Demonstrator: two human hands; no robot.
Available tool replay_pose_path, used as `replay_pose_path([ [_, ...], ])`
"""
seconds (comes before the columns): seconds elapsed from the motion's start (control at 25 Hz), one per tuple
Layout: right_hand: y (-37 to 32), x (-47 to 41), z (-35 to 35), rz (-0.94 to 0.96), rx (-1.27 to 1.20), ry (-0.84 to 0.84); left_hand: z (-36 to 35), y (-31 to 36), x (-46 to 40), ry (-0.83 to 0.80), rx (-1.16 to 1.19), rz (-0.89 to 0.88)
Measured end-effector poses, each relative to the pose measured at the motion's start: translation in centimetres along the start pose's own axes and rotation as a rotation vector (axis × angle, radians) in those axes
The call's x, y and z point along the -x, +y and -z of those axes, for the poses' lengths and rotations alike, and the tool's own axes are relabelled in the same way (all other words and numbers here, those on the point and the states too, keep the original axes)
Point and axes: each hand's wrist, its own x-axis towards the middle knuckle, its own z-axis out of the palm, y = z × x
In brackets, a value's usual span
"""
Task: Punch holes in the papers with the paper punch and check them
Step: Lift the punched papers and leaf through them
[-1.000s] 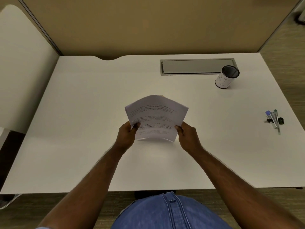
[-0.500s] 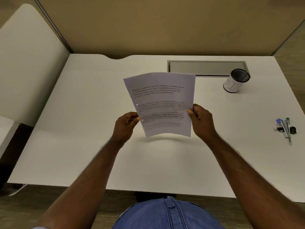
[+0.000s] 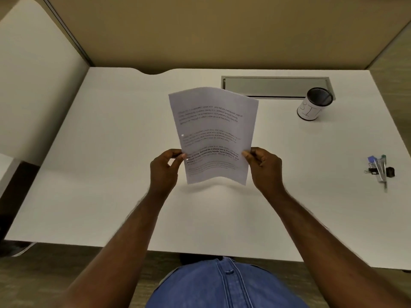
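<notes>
Head view: the papers (image 3: 214,136), lying low and tilted away a second ago, now stand nearly upright above the desk (image 3: 111,174), printed face to the camera; the top edge has climbed toward 12 o'clock and the sheets bow a little. The left hand (image 3: 164,171) pinches the left edge near the bottom, thumb in front; the right hand (image 3: 265,168) pinches the right edge at the same height; both are pressed shut on the sheets. Two pale dots show on the left margin, one at mid-height, one just beside the left thumb; I judge these to be punched holes, so this reads as the checking step. No punch is in sight; a cup (image 3: 314,104) stands at 2 o'clock, pens (image 3: 379,168) at 3 o'clock, well apart.
</notes>
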Motion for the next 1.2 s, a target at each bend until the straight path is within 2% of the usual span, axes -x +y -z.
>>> replay_pose_path([
  [0.12,0.2,0.0,0.0,0.008,-0.019,0.054,0.1,-0.3,-0.1,0.088,0.026,0.044],
  [0.24,0.6,0.7,-0.5,0.006,-0.017,0.020,-0.1,-0.8,0.3,0.072,0.001,0.049],
  [0.4,1.5,1.3,-1.0,-0.019,-0.011,0.059,0.1,-1.6,0.7,0.104,0.015,0.083],
  [0.68,1.2,1.5,-2.1,0.020,-0.005,0.023,0.4,-2.2,0.5,0.070,-0.038,0.081],
  [1.0,0.0,0.9,-2.1,-0.006,-0.073,0.013,1.5,-2.0,-0.2,0.078,0.072,0.097],
  [1.2,0.4,2.2,-2.5,-0.026,-0.061,-0.005,2.3,-2.9,-0.2,-0.016,0.151,0.134],
])
